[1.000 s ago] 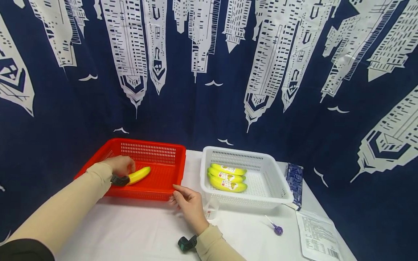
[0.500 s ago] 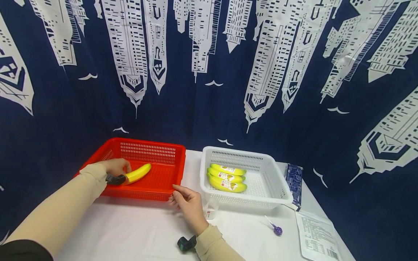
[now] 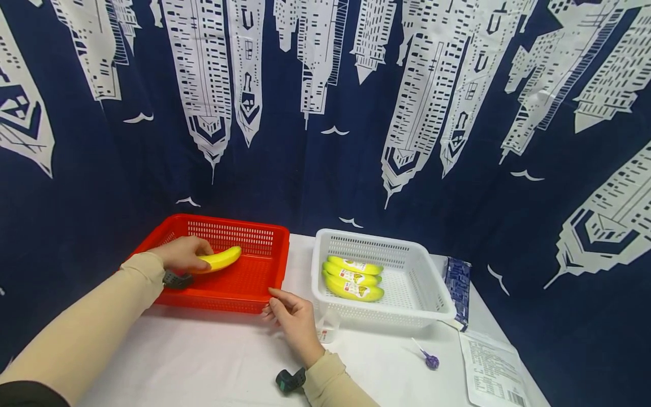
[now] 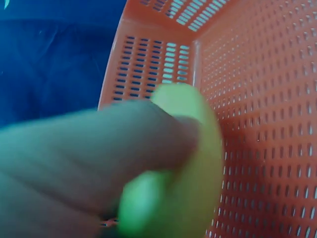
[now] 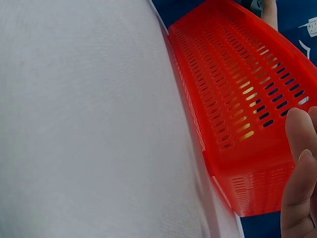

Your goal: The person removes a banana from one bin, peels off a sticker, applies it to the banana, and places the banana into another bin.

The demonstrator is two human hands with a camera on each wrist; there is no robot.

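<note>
Inside the red basket (image 3: pixel 244 282), my left hand (image 3: pixel 184 253) grips a yellow banana (image 3: pixel 224 260) near its left end, while the other end points right. The left wrist view shows my thumb (image 4: pixel 163 136) lying across the banana (image 4: pixel 203 198), with the perforated basket wall behind. My fingers on the banana's far side are hidden there. My right hand (image 3: pixel 297 322) stays at the basket's front right corner, its fingers loosely bent. In the right wrist view, its fingertips (image 5: pixel 299 126) overlap the outer wall of the red basket (image 5: pixel 223 89).
Right of the red basket stands a white basket (image 3: pixel 407 311) holding three bananas (image 3: pixel 353 277) with stickers. A small clear container (image 3: pixel 328 328) sits before it. A purple lollipop (image 3: pixel 431 362), a white printed pouch (image 3: pixel 493 370) and a blue patterned box (image 3: pixel 458 291) lie to the right.
My left hand has taken hold of the banana, which has shifted slightly up and to the right inside the red basket. My right hand has stayed in place.
</note>
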